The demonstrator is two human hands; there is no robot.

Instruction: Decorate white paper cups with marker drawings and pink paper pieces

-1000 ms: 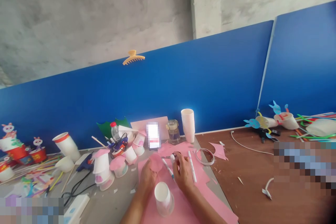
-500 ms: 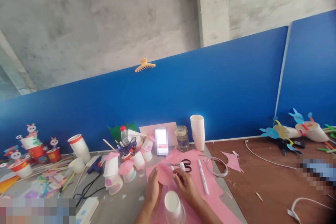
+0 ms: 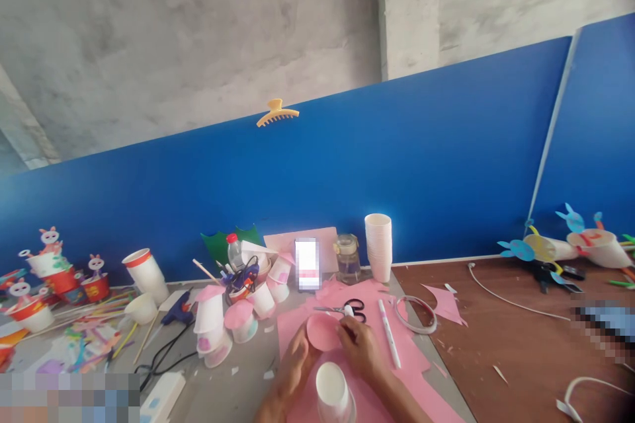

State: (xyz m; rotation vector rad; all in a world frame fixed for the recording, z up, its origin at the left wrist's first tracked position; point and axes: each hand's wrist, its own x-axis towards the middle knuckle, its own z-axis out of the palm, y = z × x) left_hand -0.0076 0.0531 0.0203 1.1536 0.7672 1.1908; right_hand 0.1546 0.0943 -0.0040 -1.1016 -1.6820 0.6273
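While a white paper cup (image 3: 331, 384) stood at the near side of a pink sheet (image 3: 414, 358) on the counter (image 3: 238, 386), a pink paper disc (image 3: 322, 336) was raised just beyond it. The left hand (image 3: 296, 351) grasped its left edge; the right hand (image 3: 361, 342) had curled fingers at its right edge, their exact grip impossible to tell. Work on that edge appeared in hand; the next move seemingly called for steady support. The disc looked round, thin and unmarked.
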